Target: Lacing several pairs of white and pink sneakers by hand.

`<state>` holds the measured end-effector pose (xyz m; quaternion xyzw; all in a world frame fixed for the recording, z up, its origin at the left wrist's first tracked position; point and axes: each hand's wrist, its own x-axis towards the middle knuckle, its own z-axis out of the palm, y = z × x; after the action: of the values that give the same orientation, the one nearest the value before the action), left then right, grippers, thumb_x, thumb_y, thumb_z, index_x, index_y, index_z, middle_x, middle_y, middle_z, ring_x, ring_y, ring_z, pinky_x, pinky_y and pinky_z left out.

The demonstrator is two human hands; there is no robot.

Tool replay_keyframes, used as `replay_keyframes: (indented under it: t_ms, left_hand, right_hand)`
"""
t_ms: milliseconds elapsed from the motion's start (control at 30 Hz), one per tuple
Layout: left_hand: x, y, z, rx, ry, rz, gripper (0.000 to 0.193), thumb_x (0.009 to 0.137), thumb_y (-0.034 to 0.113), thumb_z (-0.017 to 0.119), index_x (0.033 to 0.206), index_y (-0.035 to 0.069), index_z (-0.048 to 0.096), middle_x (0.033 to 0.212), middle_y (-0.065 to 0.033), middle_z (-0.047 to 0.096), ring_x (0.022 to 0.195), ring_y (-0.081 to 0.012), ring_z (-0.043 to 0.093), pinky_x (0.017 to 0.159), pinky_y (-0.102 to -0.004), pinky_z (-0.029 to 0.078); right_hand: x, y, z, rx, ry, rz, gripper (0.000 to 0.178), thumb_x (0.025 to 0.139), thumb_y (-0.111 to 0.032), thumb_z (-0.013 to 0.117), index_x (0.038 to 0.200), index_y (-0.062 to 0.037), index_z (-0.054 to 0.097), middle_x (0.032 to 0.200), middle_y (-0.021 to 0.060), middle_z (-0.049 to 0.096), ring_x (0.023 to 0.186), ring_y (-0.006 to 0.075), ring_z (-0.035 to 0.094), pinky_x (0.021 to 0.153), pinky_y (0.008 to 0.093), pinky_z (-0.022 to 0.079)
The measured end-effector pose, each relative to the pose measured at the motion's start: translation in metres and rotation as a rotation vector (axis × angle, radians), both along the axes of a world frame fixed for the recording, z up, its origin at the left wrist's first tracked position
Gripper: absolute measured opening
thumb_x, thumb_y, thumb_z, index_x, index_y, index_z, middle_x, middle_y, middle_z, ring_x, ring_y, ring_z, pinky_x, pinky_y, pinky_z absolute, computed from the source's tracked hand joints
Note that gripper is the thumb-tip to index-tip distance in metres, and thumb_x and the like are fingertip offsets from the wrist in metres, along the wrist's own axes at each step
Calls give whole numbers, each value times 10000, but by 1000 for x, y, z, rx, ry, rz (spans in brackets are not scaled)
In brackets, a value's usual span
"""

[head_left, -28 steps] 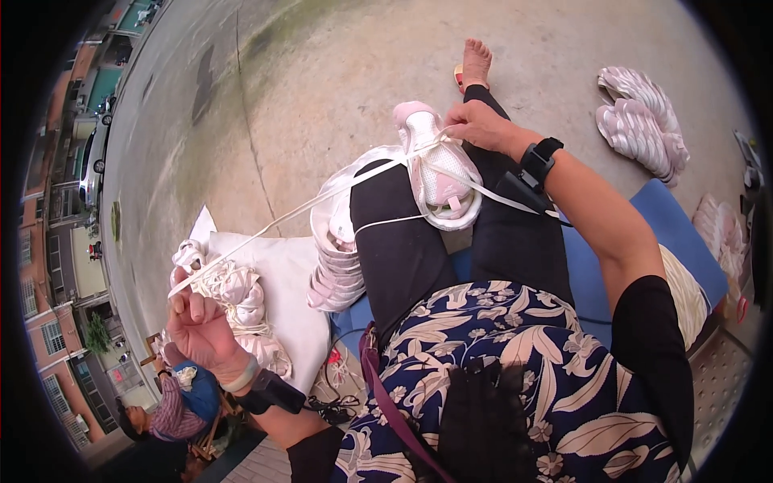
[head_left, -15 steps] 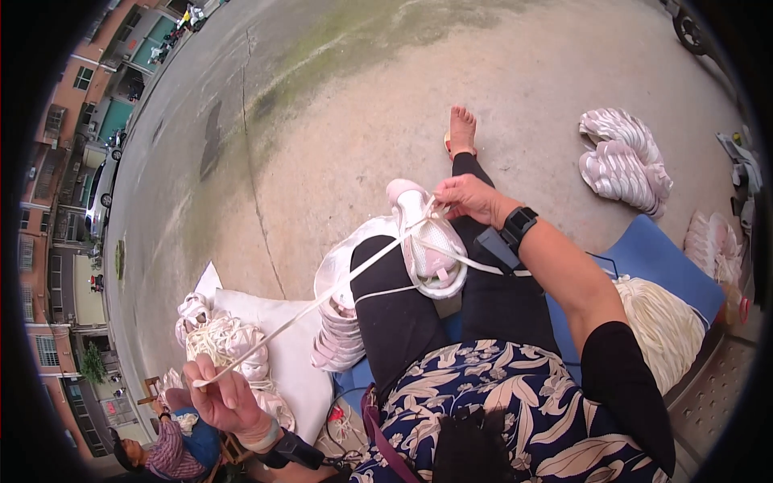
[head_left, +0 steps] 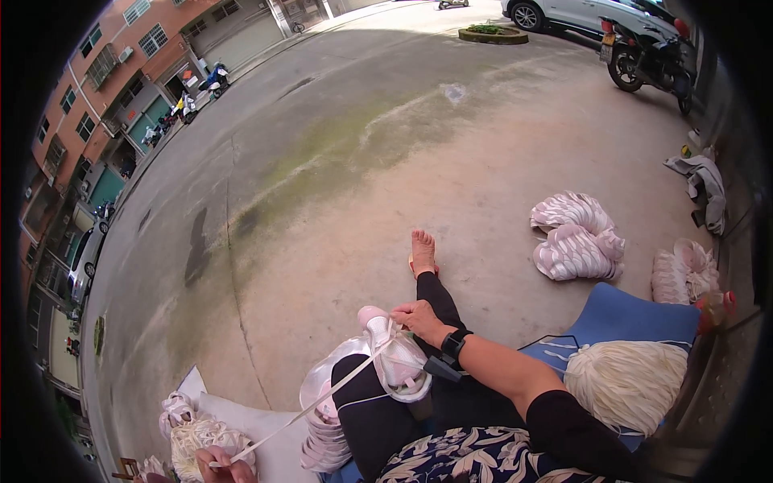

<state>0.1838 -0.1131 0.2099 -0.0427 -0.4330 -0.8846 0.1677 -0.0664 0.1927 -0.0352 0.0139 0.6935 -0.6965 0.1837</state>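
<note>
A pink and white shoe upper [head_left: 400,369] rests over my thighs, toe pointing away from me. At its lacing, my right hand [head_left: 420,319] is closed in a pinch on the lace; the fingertips touch the upper's edge. From there a flat cream shoelace [head_left: 326,396] runs taut down to the left. My left hand [head_left: 227,465] pinches its far end near the lower edge, partly cut off by the frame. Beside my left thigh stands a nested stack of pink shoe uppers [head_left: 324,444].
A thick bundle of cream laces [head_left: 630,382] lies on a blue mat [head_left: 636,312] at right. Laced uppers [head_left: 203,435] are heaped on a white sheet [head_left: 278,427] at left. More stacked uppers [head_left: 576,240] sit on the concrete. A motorcycle [head_left: 648,68] stands at the far right.
The view has tilted up, so my hands and the upper sit lower in the picture, and the motorcycle has come into view. Both hands keep hold of the taut lace.
</note>
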Motion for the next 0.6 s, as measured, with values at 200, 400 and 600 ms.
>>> replay_keyframes:
  t_ms: [200,400,600]
  left_hand:
    - [1,-2,-7,-18,23,106,173,934,126,386,807,13,353,812,-162,459,429,-166,430,368,-209,396]
    - [-6,-6,-14,-85,-57,41,176,962,146,349,846,20,391,788,-121,471,457,-113,404,439,-226,352]
    - [21,-19,-26,-132,-275,199,192,966,155,342,832,30,397,741,-94,452,434,-107,378,421,-222,340]
  right_hand:
    - [-13,-7,-3,-285,-126,-11,161,859,-128,562,797,-1,640,691,33,620,612,94,575,562,213,453]
    - [-27,15,0,-265,-213,103,151,849,-147,555,905,-19,613,637,10,569,545,79,533,520,209,431]
    - [-15,9,-1,-194,-267,99,175,841,-185,579,908,-28,619,678,1,569,550,72,524,526,215,432]
